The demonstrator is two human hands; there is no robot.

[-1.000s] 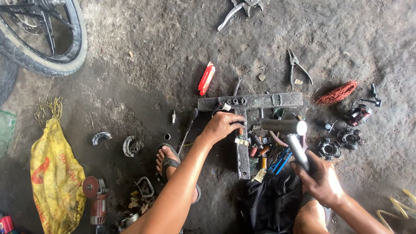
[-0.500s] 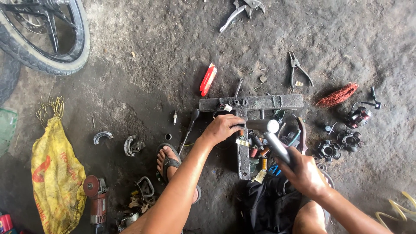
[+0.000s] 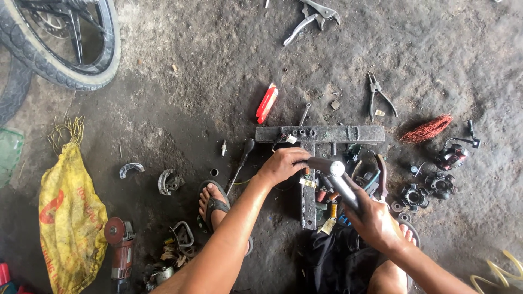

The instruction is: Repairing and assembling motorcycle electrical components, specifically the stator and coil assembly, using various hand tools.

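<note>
From the head camera, the oil-stained concrete floor point(image 3: 180, 92) is littered: a red flat packet point(image 3: 267, 102), grey metal pliers point(image 3: 311, 17), a coil of copper wire point(image 3: 428, 129), a yellow sack point(image 3: 70, 218) and a spoked tyre point(image 3: 60, 43). A dark T-shaped steel bar point(image 3: 318, 134) lies centred, small parts crowding its stem. The left hand point(image 3: 281, 164) presses fingers down at the stem's top; what it pinches is hidden. The right hand point(image 3: 375, 219) has its grip wrapped tight around a grey metal hammer point(image 3: 331, 173), head just beside the left fingers.

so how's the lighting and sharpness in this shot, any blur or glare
Head view: soft even daylight, no hard shadows; slight glare on the metal hammer in the right hand, a bit motion-soft; left hand and T-shaped steel bar sharp; wheel bowed by wide-angle distortion.
</note>
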